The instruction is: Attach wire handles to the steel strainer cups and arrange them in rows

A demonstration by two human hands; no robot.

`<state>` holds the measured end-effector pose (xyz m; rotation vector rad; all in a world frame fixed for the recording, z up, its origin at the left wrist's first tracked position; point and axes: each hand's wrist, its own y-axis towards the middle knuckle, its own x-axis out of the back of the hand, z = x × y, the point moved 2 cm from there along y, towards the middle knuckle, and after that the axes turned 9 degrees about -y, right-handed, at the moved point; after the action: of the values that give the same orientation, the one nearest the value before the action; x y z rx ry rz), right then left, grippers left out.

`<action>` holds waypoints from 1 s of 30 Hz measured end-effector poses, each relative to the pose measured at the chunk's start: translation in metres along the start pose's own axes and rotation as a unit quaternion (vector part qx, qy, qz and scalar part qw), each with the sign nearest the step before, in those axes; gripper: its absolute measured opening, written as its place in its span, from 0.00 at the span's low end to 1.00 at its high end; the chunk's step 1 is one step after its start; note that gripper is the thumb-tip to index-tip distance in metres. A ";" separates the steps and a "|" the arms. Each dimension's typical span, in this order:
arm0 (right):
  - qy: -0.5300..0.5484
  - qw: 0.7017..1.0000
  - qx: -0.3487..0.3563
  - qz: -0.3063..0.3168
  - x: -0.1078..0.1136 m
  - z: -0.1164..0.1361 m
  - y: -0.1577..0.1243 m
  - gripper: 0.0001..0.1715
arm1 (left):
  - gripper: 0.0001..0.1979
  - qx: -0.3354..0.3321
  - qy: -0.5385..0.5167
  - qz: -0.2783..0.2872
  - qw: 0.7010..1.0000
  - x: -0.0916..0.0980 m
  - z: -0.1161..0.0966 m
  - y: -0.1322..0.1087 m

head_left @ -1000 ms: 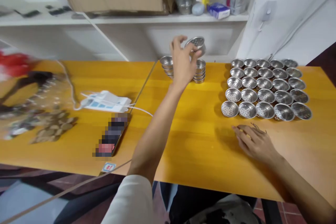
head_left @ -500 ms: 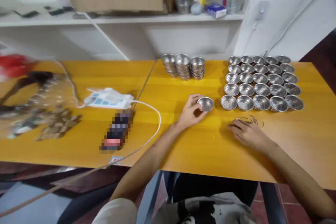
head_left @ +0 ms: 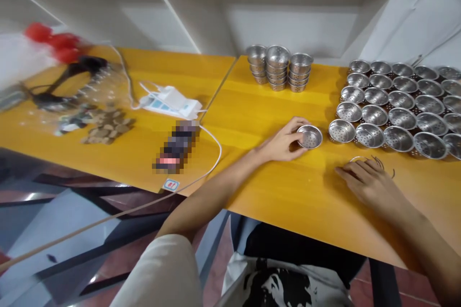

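Observation:
My left hand (head_left: 284, 143) holds a small perforated steel cup (head_left: 309, 136) on the yellow table (head_left: 259, 105), just left of a grid of several like cups (head_left: 392, 100). Its fingers curl round the cup's left rim. My right hand (head_left: 370, 183) lies flat on the table in front of the grid, fingers stretched out over a few thin wire rings (head_left: 374, 160). Three stacks of the same cups (head_left: 278, 68) stand at the back of the table.
A white power strip (head_left: 171, 103) with a white cable lies left of centre, beside a dark blurred object (head_left: 176, 146). Brown pieces (head_left: 106, 130), dark tools and red items (head_left: 54, 41) lie at far left. White shelves run behind.
My left hand took a cup from above the stacks, brought it down and set it left of the grid's front row. The view has shifted left and down. My right hand stayed put.

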<state>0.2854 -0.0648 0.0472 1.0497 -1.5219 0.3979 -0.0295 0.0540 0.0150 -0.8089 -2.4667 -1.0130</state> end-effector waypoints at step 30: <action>0.208 0.944 -0.247 -0.072 0.040 -0.049 0.015 0.15 | 0.22 0.033 -0.086 0.051 0.994 -0.001 0.006 0.006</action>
<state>0.3071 -0.0352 0.1008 0.6235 -1.0771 0.1102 -0.0258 0.0618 0.0138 -1.0287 -2.5564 -0.8539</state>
